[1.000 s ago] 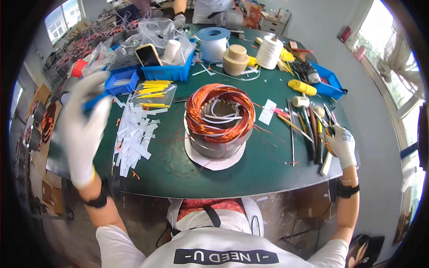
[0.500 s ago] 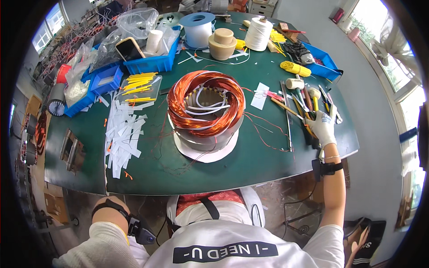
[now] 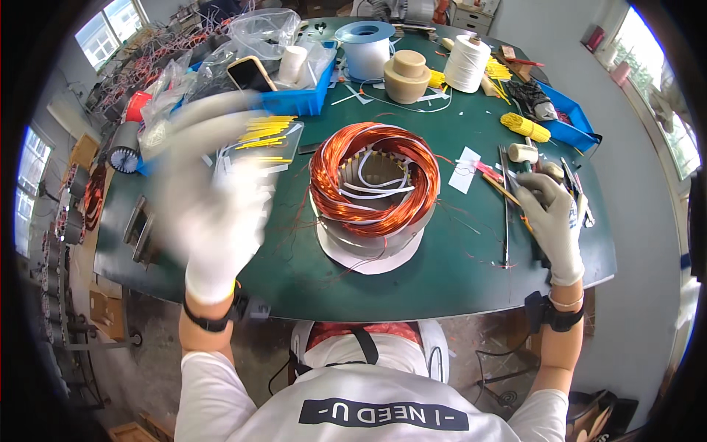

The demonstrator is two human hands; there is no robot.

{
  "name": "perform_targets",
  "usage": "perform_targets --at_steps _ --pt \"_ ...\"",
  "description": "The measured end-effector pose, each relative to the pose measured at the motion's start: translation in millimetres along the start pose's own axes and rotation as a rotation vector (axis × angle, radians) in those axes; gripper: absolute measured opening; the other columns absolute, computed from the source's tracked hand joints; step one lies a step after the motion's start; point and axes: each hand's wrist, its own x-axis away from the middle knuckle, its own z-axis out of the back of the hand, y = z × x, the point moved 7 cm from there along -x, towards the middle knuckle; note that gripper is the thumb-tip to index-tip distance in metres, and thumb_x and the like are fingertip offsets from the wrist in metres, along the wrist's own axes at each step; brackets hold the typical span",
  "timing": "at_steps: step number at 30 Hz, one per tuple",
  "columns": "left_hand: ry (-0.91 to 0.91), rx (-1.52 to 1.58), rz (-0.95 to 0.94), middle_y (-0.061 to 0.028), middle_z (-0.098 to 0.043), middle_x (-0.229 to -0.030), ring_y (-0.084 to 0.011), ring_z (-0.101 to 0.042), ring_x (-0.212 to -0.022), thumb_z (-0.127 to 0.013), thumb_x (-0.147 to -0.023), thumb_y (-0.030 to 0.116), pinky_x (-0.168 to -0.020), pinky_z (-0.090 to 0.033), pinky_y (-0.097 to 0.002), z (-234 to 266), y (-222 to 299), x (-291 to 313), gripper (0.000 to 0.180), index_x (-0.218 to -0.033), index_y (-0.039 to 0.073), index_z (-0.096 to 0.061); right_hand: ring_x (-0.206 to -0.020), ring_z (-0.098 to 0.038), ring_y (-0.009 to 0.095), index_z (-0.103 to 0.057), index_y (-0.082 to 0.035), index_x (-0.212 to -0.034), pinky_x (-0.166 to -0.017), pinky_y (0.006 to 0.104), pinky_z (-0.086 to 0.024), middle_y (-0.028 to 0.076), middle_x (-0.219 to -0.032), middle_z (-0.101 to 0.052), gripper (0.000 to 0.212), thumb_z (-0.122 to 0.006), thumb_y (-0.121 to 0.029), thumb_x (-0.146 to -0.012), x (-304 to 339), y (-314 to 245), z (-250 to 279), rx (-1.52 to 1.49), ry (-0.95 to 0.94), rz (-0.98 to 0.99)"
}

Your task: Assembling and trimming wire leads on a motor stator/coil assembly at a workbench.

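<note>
My left hand, white-gloved and smeared by motion, is raised over the left of the table, in front of strips of white paper and yellow sticks; its fingers cannot be made out. On the right, my gloved right hand hovers over a cluster of hand tools. Its fingers are curved but apart, tips close to a thin orange-yellow stick. A pale mallet head shows just beyond them. Between my hands stands a metal stator core topped by a ring of copper wire windings with white sleeving inside.
A long metal rod lies left of my right hand. Behind the windings stand a blue-and-white spool, a beige stepped block and a white thread cone. Blue bins hold plastic bags and a phone.
My left hand has come up from below the table edge to above its left side. My right hand has drawn slightly toward me beside the tools. The view has shifted left.
</note>
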Motion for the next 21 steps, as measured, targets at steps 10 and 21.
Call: perform_targets --at_steps 10,21 --pt "-0.631 1.241 -0.407 -0.0131 -0.057 -0.133 -0.0317 -0.046 -0.129 -0.073 -0.084 0.028 -0.109 -0.034 -0.0441 -72.0 56.7 -24.3 0.022 -0.084 0.006 -0.073 -0.101 -0.061 0.033 -0.071 -0.003 -0.095 -0.093 0.0405 -0.043 0.015 -0.106 -0.067 0.016 -0.065 -0.010 -0.083 -25.3 -127.9 -61.1 -0.039 -0.110 0.638" --pt "-0.622 1.477 -0.123 -0.0155 -0.051 -0.139 -0.0286 -0.048 -0.128 -0.069 -0.087 0.047 -0.107 -0.038 -0.0416 -92.6 54.8 -10.1 0.040 -0.091 0.007 -0.070 -0.081 -0.062 0.015 -0.068 0.004 -0.100 -0.074 0.0281 -0.050 0.009 -0.086 -0.065 0.035 -0.066 -0.029 -0.088 -57.6 -130.4 -123.3 -0.336 -0.787 0.383"
